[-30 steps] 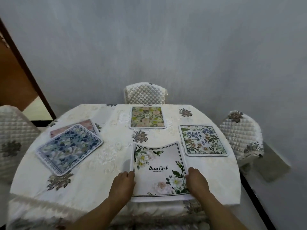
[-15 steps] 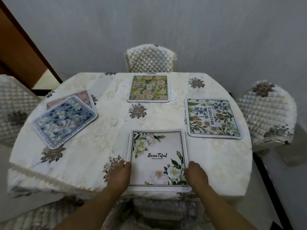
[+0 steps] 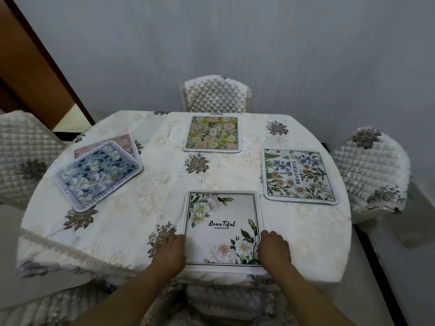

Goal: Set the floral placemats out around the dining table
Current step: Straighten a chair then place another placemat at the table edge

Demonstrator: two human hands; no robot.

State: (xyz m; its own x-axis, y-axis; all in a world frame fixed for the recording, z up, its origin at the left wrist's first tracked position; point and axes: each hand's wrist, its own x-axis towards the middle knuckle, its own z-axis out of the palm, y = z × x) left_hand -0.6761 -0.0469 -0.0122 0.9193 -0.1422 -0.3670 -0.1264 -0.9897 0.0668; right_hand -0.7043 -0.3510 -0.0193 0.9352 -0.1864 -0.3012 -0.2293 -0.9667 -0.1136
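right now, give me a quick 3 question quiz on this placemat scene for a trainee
1. True or false: the blue floral placemat lies partly on top of a pink placemat.
2. Which placemat do the left hand and right hand rest against? A) the yellow-green one by the far chair B) the white one reading "BeauTiful" C) the one with daisies and blue flowers
3. Fill in: besides the overlapping pair, ___ placemats lie singly on the tablecloth.

Key
1. True.
2. B, the white placemat at the near edge, one hand at each side.
3. Three: the white one, the yellow-green placemat and the daisy placemat.
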